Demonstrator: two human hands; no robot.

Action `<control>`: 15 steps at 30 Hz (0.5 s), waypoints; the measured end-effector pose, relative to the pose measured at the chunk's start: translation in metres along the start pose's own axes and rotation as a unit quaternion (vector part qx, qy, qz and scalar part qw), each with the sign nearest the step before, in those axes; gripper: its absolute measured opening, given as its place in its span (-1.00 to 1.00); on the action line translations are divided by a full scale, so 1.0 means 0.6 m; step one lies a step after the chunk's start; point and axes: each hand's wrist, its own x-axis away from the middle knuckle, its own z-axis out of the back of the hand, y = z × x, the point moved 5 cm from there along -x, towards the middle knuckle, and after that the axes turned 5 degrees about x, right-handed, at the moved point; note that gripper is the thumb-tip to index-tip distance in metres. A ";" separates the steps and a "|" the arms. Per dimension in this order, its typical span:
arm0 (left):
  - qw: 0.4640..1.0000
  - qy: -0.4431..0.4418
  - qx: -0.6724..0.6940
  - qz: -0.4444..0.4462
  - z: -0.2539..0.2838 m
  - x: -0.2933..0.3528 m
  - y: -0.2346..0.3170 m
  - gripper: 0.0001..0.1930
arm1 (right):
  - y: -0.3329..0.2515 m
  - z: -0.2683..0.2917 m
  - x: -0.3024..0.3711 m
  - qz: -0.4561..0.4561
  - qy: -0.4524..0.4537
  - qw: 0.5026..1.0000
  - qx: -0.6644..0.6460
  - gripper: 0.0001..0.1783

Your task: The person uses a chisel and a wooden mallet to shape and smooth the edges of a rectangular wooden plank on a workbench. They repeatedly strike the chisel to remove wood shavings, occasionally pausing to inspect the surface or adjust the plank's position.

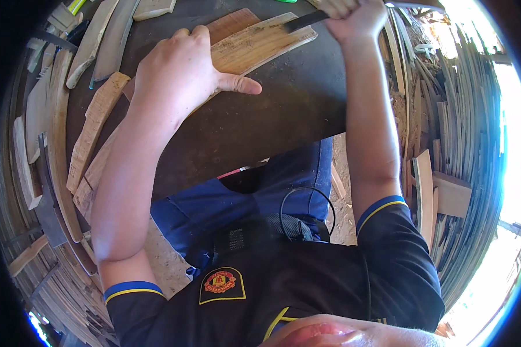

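Observation:
A pale wooden board (266, 45) with brown grain lies slantwise across a dark tabletop (260, 124). My left hand (176, 72) presses down on its left part, thumb stretched out to the right and fingers bent over it, their tips hidden. Up at the top edge, my right hand (356, 20) is closed round a dark, flat, bar-like tool (307, 21), blurred and partly cut off by the frame. The tool's left end lies over the board's right part; whether it touches the wood I cannot tell. A reddish-brown board (233, 26) lies just beyond the pale one.
Curved wooden pieces (95, 130) lie along the table's left side, with more slats (101, 37) farther back. A tall stack of thin wood strips (466, 133) stands on the right, near a short block (451, 194). My legs (260, 191) are under the table's near edge.

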 end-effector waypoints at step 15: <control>0.981 0.024 0.192 -0.007 0.048 0.104 -0.082 -0.39 | -0.018 0.019 0.009 -0.142 -0.051 0.955 -0.254 -0.42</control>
